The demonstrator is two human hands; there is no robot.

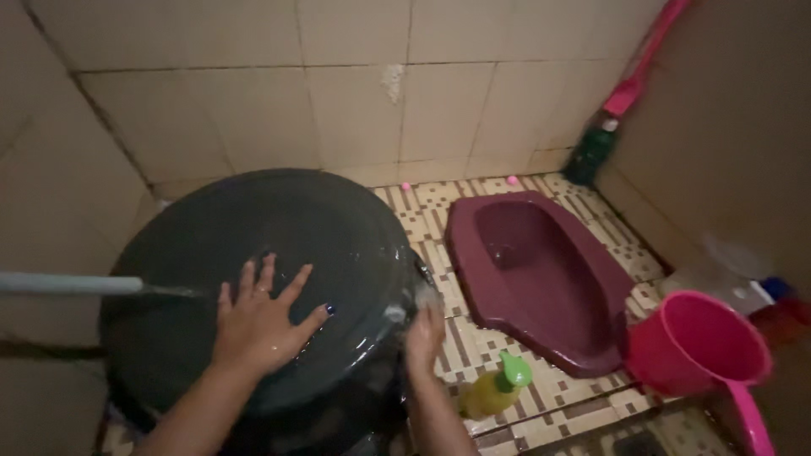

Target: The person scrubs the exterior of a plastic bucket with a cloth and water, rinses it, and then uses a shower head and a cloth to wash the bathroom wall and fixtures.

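Black tub (338,228): 1, turned bottom-up on the floor, wet, likely so its base can be scrubbed.
Squat toilet (541,279): 1, maroon, set in the tiles beside the tub.
Pink dipper (697,342): 1, near the toilet.
Pipe (68,284): 1, pouring water onto the tub.
Left hand (262,317): 1, fingers spread flat, steadying the tub.
Right hand (424,333): 1, at the rim; grip blurred, cannot tell.
Soap bottle (498,388): 1, green cap, close by.

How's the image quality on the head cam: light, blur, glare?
Head view: dim, warm light with dark corners; right hand is motion-blurred at the rim of the large round black wet lid; left hand is sharper, flat on it; glare streaks show near the rim.
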